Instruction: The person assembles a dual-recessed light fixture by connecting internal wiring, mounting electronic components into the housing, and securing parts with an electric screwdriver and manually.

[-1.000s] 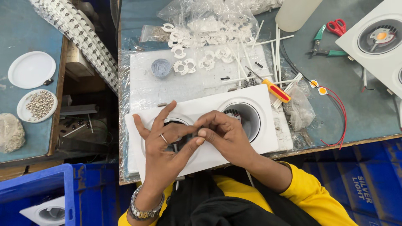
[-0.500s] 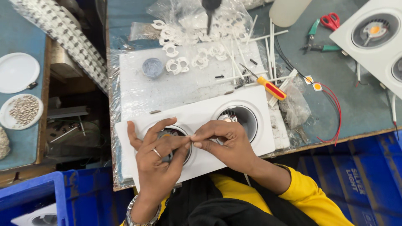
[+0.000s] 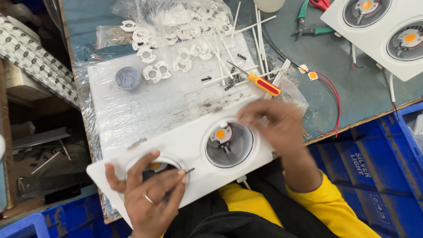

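A smooth white twin-recess downlight housing is pinched by left hand fingers at the desk's near edge; right hand fingers are spread loosely.

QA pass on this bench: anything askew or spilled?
The white twin light housing lies tilted, its near edge overhanging the table edge. Small black screws lie scattered loose beside the screwdriver. Nothing looks damaged.

The left hand covers one opening of the white light fitting; the right hand hovers just beside the screwdriver.
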